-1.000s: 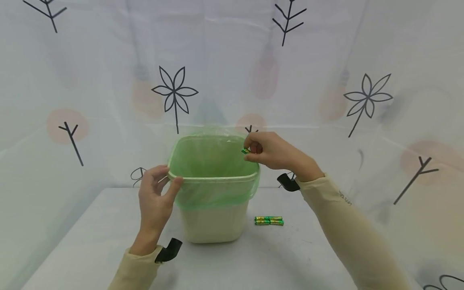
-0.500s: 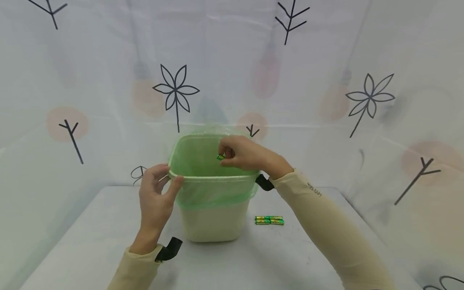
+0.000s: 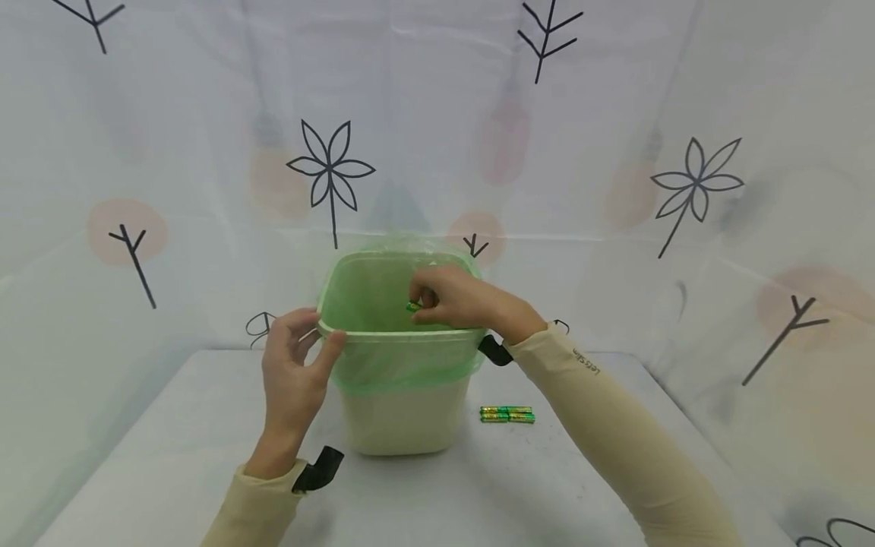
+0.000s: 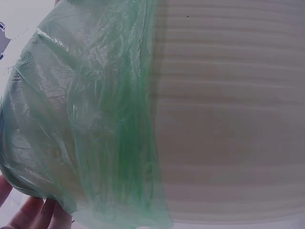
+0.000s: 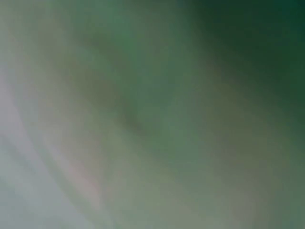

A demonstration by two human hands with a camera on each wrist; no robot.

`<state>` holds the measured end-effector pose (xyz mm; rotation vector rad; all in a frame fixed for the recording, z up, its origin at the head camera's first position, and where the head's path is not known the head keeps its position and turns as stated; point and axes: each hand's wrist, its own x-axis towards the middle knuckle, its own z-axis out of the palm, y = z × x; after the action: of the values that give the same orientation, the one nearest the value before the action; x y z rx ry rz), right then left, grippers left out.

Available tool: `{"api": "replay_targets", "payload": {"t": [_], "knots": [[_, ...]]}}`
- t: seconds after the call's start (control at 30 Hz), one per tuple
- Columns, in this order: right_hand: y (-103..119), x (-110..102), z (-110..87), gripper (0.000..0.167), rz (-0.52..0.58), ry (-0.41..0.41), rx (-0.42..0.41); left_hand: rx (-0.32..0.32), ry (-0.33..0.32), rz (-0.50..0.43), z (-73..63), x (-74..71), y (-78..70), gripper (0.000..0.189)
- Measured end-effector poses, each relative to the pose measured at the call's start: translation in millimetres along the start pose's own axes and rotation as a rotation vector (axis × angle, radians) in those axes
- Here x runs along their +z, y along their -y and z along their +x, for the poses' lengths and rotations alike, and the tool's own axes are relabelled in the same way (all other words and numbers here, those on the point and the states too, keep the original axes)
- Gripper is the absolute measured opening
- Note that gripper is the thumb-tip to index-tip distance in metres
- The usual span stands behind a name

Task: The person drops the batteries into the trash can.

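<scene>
A pale plastic trash bin (image 3: 403,425) stands on the table, with a thin green bag (image 3: 403,363) lining it and folded over its rim. My left hand (image 3: 295,380) grips the bin's near left corner, thumb in front and fingers around the side. In the left wrist view, fingertips (image 4: 28,214) touch the edge of the bag. My right hand (image 3: 458,300) is over the bin's opening, pinching a small green-and-gold battery (image 3: 413,307) between thumb and fingers. Part of that battery is hidden by the fingers. The right wrist view is a green blur.
Several green-and-gold batteries (image 3: 507,414) lie side by side on the white table (image 3: 171,456), right of the bin. Behind the table hangs a white curtain (image 3: 424,114) with leaf and flower drawings.
My right hand has moved left from the bin's right rim to over its opening, then slightly lower, carrying the battery. The left hand has stayed on the rim.
</scene>
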<state>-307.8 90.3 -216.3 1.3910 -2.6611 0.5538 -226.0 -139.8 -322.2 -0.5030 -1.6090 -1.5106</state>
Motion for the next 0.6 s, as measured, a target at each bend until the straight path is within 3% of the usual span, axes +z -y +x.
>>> {"api": "replay_targets", "payload": {"t": [0.37, 0.6], "knots": [[-1.5, 1.0, -0.1, 0.026, 0.0, 0.007, 0.026, -0.004, 0.006, -0.009, -0.4, -0.1, -0.4, 0.04], [-2.9, -2.4, -2.6, 0.022, -0.006, -0.036, 0.021, -0.001, 0.003, -0.005, -0.1, -0.4, 0.8, 0.041]]}}
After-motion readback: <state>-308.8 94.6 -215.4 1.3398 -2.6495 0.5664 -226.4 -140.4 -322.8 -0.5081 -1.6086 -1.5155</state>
